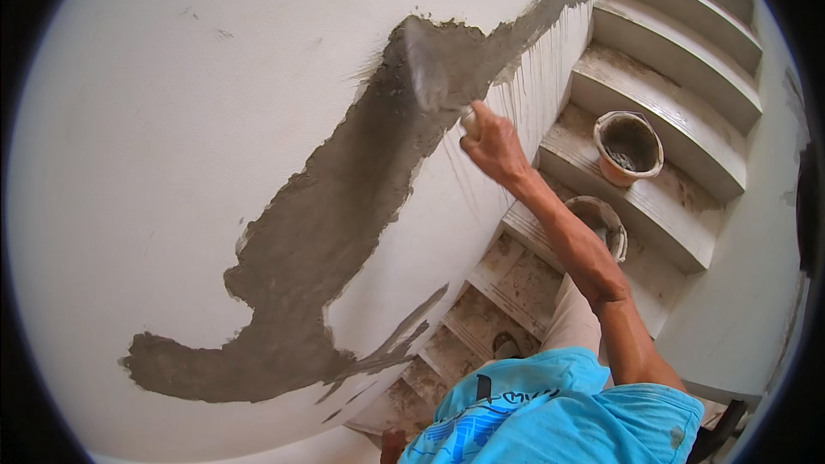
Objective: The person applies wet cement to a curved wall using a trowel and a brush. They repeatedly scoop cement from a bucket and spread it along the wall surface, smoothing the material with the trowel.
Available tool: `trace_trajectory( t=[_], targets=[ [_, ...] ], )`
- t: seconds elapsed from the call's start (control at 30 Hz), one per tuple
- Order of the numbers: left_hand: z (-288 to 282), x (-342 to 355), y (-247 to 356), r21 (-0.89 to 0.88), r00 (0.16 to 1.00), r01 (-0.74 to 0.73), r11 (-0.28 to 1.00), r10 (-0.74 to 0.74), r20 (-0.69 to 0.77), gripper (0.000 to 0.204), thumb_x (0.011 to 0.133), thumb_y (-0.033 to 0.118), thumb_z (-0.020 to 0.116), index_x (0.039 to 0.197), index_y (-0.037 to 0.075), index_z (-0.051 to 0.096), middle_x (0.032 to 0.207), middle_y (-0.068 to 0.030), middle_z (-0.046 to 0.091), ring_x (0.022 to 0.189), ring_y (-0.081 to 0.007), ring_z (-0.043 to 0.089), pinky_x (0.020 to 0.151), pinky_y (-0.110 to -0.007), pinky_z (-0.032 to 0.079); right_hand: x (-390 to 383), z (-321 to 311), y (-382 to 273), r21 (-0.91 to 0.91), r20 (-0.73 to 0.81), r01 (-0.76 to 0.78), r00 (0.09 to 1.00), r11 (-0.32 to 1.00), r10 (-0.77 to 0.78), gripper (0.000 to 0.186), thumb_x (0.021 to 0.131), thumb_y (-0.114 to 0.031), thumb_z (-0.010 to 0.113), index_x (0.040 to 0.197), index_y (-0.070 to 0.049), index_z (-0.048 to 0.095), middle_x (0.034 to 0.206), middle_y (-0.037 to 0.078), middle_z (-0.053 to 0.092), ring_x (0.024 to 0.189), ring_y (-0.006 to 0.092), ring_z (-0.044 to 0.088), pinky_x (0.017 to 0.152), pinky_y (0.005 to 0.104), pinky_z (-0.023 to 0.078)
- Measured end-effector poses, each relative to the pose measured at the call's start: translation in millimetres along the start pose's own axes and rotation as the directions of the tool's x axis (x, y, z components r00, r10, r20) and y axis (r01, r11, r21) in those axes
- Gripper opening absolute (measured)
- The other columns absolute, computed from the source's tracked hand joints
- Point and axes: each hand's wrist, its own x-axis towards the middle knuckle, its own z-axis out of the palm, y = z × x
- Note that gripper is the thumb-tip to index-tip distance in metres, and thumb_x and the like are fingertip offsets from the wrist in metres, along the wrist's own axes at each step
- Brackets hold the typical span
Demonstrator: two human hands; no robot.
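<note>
My right hand is closed around the handle of a trowel. Smeared by motion, the trowel's blade lies at or very near the upper part of a wet grey mortar patch. This patch runs diagonally down the white wall, with rough, uneven edges. Only a small part of my left hand shows at the lower edge, beside my blue shirt. Its fingers are hidden, so whether it holds anything cannot be made out.
Dirty stairs climb along the wall toward the upper right. A bucket with grey mortar inside stands on one step. Below it, a second bucket is partly hidden by my forearm. My shod foot rests on a lower step.
</note>
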Motion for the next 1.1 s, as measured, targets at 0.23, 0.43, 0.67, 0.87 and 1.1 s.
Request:
trace_trajectory(
  t=[0.23, 0.43, 0.67, 0.87, 1.1],
  targets=[
    [10.0, -17.5, 3.4, 0.118, 0.985, -0.098, 0.988, 0.114, -0.133, 0.025, 0.081, 0.021, 0.061, 0.077, -0.001, 0.070, 0.073, -0.0224, 0.069, 0.066, -0.0318, 0.070, 0.060, -0.044, 0.053, 10.2, 15.2, -0.2, -0.120, -0.036, 0.020, 0.999, 0.993, -0.024, 0.016, 0.079, 0.001, 0.059, 0.089, 0.003, 0.046, 0.069, 0.032, 0.059, 0.068, 0.0491, 0.064, 0.061, 0.0526, 0.049],
    [3.3, -8.1, -14.3, 0.051, 0.957, -0.248, 0.967, 0.253, -0.140, 0.025, 0.081, 0.021, 0.060, 0.080, -0.002, 0.071, 0.075, -0.0241, 0.069, 0.068, -0.0335, 0.070, 0.063, -0.046, 0.053, -4.8, -9.8, -15.9, -0.051, 0.095, 0.040, 0.995, 0.998, -0.035, 0.016, 0.079, 0.000, 0.058, 0.091, 0.003, 0.047, 0.070, 0.030, 0.060, 0.071, 0.0475, 0.065, 0.063, 0.0519, 0.049],
    [-10.1, -21.4, 97.2, 0.130, 0.951, -0.121, 0.984, 0.152, -0.269, 0.029, 0.085, 0.022, 0.059, 0.082, -0.005, 0.070, 0.077, -0.0241, 0.070, 0.074, -0.0389, 0.070, 0.070, -0.048, 0.053, 8.7, 8.4, 10.0, -0.064, -0.031, -0.005, 1.000, 0.998, 0.003, 0.013, 0.082, 0.001, 0.054, 0.091, 0.001, 0.045, 0.068, 0.029, 0.060, 0.067, 0.0484, 0.064, 0.058, 0.0546, 0.049],
    [-11.0, -43.0, 180.3, 0.147, 0.945, -0.232, 0.962, 0.258, -0.202, 0.032, 0.092, 0.021, 0.056, 0.100, -0.007, 0.068, 0.078, -0.0168, 0.067, 0.063, -0.0282, 0.067, 0.057, -0.041, 0.057, -68.0, -3.6, -2.1, -0.014, 0.353, 0.032, 0.935, 0.999, -0.025, 0.019, 0.078, -0.004, 0.059, 0.092, 0.002, 0.047, 0.072, 0.026, 0.061, 0.068, 0.0464, 0.063, 0.064, 0.0518, 0.049],
    [-35.0, -89.1, 303.3, -0.162, 0.899, -0.410, 0.897, 0.368, -0.238, 0.030, 0.100, 0.022, 0.052, 0.110, -0.004, 0.064, 0.071, -0.0054, 0.053, 0.050, -0.0155, 0.055, 0.040, -0.030, 0.053, -128.5, -4.6, 59.6, 0.195, 0.205, -0.388, 0.914, 0.901, 0.349, 0.024, 0.076, -0.012, 0.060, 0.093, 0.002, 0.054, 0.071, 0.020, 0.057, 0.064, 0.0342, 0.059, 0.062, 0.0437, 0.047]
  ],
)
